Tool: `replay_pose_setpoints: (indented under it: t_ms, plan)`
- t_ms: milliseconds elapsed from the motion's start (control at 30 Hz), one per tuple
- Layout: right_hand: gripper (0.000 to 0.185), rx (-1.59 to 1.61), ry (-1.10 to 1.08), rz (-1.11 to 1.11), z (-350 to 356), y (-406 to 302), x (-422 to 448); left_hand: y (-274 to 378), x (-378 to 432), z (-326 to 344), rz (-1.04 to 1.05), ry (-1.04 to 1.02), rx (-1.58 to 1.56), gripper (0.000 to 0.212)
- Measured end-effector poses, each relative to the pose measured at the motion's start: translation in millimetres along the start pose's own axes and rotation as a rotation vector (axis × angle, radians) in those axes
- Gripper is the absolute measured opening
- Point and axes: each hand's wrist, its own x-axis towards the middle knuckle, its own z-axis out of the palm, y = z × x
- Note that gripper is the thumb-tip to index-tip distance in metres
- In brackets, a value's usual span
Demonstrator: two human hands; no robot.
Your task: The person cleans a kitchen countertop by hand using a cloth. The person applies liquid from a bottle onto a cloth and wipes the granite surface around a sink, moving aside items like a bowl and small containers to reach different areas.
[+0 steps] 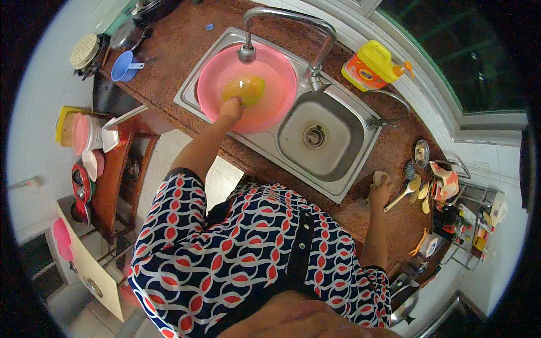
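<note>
A round pink plastic basin (204, 91) sits in the left bowl of the stainless steel double sink (270, 145), with water in it. Inside lies a shiny, oval yellow-green fruit (243, 88), its exact kind unclear. My left hand (232, 108) reaches over the basin's near rim and grips the fruit's near edge, its fingertips partly hidden. Right of the sink, my right hand (381, 189) rests low on the brown stone countertop (355, 217). It is closed around a crumpled beige cloth or scrubber (379, 177).
A chrome faucet (291, 14) arches over the basin. Behind the sink stands a yellow detergent jug (367, 65) with a pump. Spoons and brushes (408, 190) lie beyond my right hand, near a wire rack (469, 219). A blue dipper (124, 66) sits at the counter's left edge.
</note>
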Motion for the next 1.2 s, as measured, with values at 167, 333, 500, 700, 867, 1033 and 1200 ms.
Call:
replay_pose_setpoints:
  t_ms: [167,333,500,700,867,1033,1200]
  plan:
    - [0.068,0.066,0.029,0.069,9.9,-31.2,-37.7,-13.2,42.1,-1.6,0.015,-0.235,0.254,0.028]
    - [0.065,-0.129,0.193,0.054,31.4,-35.7,-38.5,-12.9,58.5,23.0,0.033,-0.303,0.247,0.028]
    - [0.054,0.093,0.121,0.158,34.7,-26.7,-37.8,-16.6,71.5,34.9,0.216,-0.334,0.284,0.025]
    - [0.050,-0.287,0.280,0.008,37.9,-34.6,-24.2,-21.6,68.5,50.8,0.497,-0.194,0.317,0.023]
    - [0.060,-0.153,0.124,0.027,19.8,-28.8,-20.2,41.6,29.5,25.0,0.465,-0.203,0.090,0.018]
    - [0.059,0.166,0.018,-0.067,-22.6,-35.8,-32.2,94.2,-6.9,-69.4,-0.149,-0.286,-1.220,0.022]
    - [0.055,1.307,-0.348,0.068,-10.7,22.3,-0.3,128.1,-27.6,-112.7,-0.315,-0.221,-1.486,0.022]
